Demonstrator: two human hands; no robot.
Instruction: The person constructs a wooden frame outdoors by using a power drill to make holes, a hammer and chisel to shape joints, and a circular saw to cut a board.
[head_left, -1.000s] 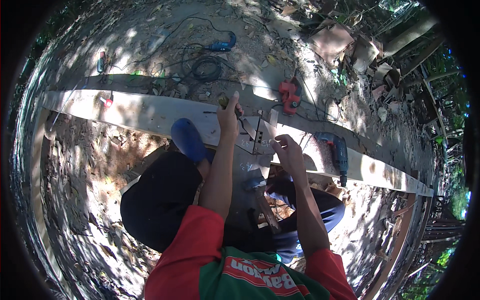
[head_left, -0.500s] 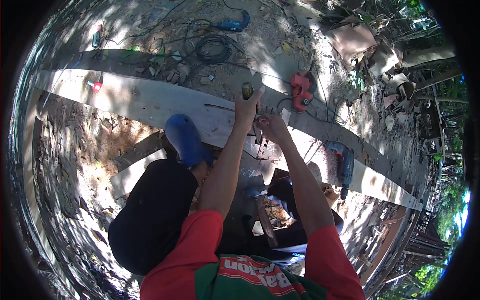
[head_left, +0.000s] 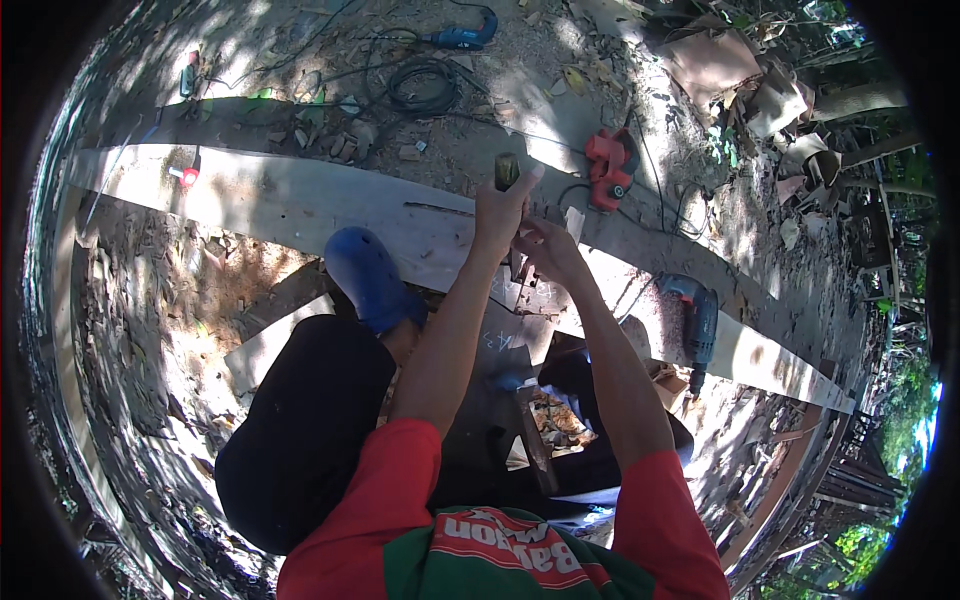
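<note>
My left hand is closed around the handle of a chisel, whose yellowish-brown end sticks out above the fist. Right beside it, my right hand has its fingers curled in against the lower part of the tool; the fingertips are partly hidden. Under both hands lies a piece of wood with pale hand-drawn marks and a dark cut or slot. It rests across a long pale plank. A hammer with a wooden handle lies between my legs, close to my body.
A corded drill lies on the plank to the right. Beyond the plank are a red power tool, a coiled black cable and a blue power tool. A red-handled item sits far left. My blue clog touches the plank.
The view has shifted slightly. Both hands stay together at the chisel; my right fingers have moved a little closer in against the left hand.
</note>
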